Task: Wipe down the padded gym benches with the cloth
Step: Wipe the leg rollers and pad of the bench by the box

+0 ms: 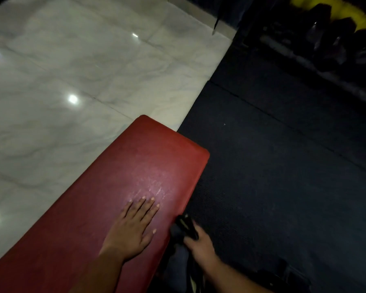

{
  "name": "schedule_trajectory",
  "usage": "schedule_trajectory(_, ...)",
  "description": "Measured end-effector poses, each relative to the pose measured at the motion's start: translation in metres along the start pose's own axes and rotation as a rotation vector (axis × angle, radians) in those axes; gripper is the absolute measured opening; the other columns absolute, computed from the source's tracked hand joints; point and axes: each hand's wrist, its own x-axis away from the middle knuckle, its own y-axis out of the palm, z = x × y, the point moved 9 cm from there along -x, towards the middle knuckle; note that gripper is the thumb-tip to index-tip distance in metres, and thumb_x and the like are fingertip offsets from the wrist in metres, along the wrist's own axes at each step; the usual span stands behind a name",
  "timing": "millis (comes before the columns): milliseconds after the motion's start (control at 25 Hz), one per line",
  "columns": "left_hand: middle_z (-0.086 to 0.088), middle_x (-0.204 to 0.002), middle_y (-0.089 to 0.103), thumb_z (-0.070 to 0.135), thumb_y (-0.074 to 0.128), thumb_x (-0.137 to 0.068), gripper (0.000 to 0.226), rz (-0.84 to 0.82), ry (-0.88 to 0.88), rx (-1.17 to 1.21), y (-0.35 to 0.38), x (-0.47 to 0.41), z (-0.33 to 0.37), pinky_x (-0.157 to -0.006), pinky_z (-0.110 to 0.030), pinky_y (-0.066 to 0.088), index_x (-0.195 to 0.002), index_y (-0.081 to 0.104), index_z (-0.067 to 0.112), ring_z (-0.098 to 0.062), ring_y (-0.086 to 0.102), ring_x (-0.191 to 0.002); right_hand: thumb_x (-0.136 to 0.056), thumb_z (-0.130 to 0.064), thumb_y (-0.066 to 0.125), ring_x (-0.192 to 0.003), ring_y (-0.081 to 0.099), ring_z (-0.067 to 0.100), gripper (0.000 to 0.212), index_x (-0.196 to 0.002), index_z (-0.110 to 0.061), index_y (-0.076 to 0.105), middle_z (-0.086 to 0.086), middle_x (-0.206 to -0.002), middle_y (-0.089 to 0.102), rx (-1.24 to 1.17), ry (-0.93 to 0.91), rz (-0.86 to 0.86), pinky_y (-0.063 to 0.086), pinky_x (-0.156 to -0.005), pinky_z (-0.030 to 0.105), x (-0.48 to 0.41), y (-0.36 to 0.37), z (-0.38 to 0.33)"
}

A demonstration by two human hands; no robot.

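Closest to the lens is the right hand, its fingers curled round a dark, bunched thing that I take to be the cloth, though the dim light leaves it hard to be sure. It is held just off the long right edge of the red padded bench, with more dark fabric hanging below the grip. Such a cloth should be light and limp, so it is best gathered into a wad in the palm, as here, rather than held by a corner. Just to the left of the grip, the left hand lies flat on the pad, fingers straight and spread, holding nothing. Ahead of that hand, up and to the left of the grip, a shiny patch looks damp. The vinyl is likely smooth and slick there, soft under pressure, and the bench itself heavy enough to stay put under a firm wipe. Far to the left of the grip spreads glossy marble floor with lamp reflections. Right of the grip and beyond it lies dark textured rubber matting. Well beyond the grip, at the top right, sit dark shapes against something yellow, too blurred to name.
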Motion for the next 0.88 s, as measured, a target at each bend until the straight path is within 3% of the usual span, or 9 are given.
schedule_trajectory(120, 0.0, -0.155, 0.039, 0.048, 0.042, -0.091, 0.063, 0.043, -0.009, -0.002, 0.0, -0.001, -0.002, -0.115, -0.045, 0.022, -0.149, 0.043, 0.023, -0.019, 0.033, -0.143, -0.082, -0.003, 0.06, -0.108, 0.057, 0.011, 0.056, -0.125, -0.037, 0.047, -0.009, -0.113, 0.062, -0.082, -0.018, 0.108, 0.041, -0.094, 0.017, -0.028, -0.018, -0.025)
schedule_trajectory(200, 0.0, -0.154, 0.04, 0.047, 0.041, -0.091, 0.061, 0.095, -0.005, -0.006, -0.001, -0.002, -0.002, -0.115, -0.045, 0.023, -0.147, 0.046, 0.023, -0.02, 0.034, -0.142, -0.08, -0.005, 0.06, -0.104, 0.062, 0.014, 0.051, -0.118, -0.037, 0.055, -0.011, -0.107, 0.066, -0.124, 0.006, 0.117, 0.044, -0.091, 0.02, -0.021, -0.005, -0.026)
schedule_trajectory(320, -0.002, -0.152, 0.043, 0.047, 0.029, -0.099, 0.056, 0.154, 0.01, -0.004, -0.003, 0.0, -0.001, -0.114, -0.046, 0.024, -0.145, 0.048, 0.021, -0.022, 0.037, -0.14, -0.071, -0.009, 0.062, -0.109, 0.065, 0.012, 0.06, -0.127, -0.029, 0.059, -0.008, -0.112, 0.071, -0.237, 0.069, 0.003, 0.049, -0.1, 0.033, 0.017, 0.031, 0.0)
schedule_trajectory(400, -0.002, -0.151, 0.044, 0.046, 0.033, -0.097, 0.057, 0.166, 0.019, -0.004, -0.003, 0.0, -0.001, -0.113, -0.046, 0.025, -0.146, 0.047, 0.021, -0.022, 0.039, -0.139, -0.065, -0.013, 0.063, -0.11, 0.064, 0.011, 0.067, -0.131, -0.026, 0.058, -0.008, -0.115, 0.071, -0.254, 0.084, -0.035, 0.047, -0.103, 0.037, 0.026, 0.036, 0.007)
schedule_trajectory(560, -0.003, -0.148, 0.049, 0.043, 0.039, -0.091, 0.058, 0.17, 0.006, -0.046, -0.001, 0.001, 0.0, -0.113, -0.045, 0.025, -0.144, 0.05, 0.02, -0.024, 0.046, -0.135, -0.061, -0.034, 0.065, -0.114, 0.062, 0.018, 0.08, -0.139, -0.033, 0.05, -0.001, -0.126, 0.065, -0.293, 0.101, 0.156, 0.047, -0.103, 0.044, -0.017, -0.01, 0.01)
schedule_trajectory(720, -0.004, -0.14, 0.057, 0.038, 0.038, -0.092, 0.053, 0.214, -0.041, -0.055, -0.005, 0.003, 0.003, -0.109, -0.046, 0.031, -0.136, 0.06, 0.018, -0.026, 0.054, -0.126, -0.086, -0.003, 0.057, -0.111, 0.062, 0.023, 0.065, -0.14, -0.036, 0.043, 0.002, -0.125, 0.063, -0.375, 0.126, 0.115, 0.049, -0.101, 0.04, -0.026, -0.001, -0.018)
schedule_trajectory(880, -0.005, -0.134, 0.062, 0.035, 0.037, -0.092, 0.051, 0.232, -0.125, -0.035, -0.004, 0.013, 0.006, -0.109, -0.042, 0.028, -0.132, 0.063, 0.017, -0.026, 0.056, -0.122, -0.082, 0.0, 0.057, -0.103, 0.066, 0.014, 0.069, -0.143, -0.03, 0.043, -0.001, -0.122, 0.065, -0.297, 0.139, -0.029, 0.053, -0.094, 0.03, 0.009, 0.029, -0.006)
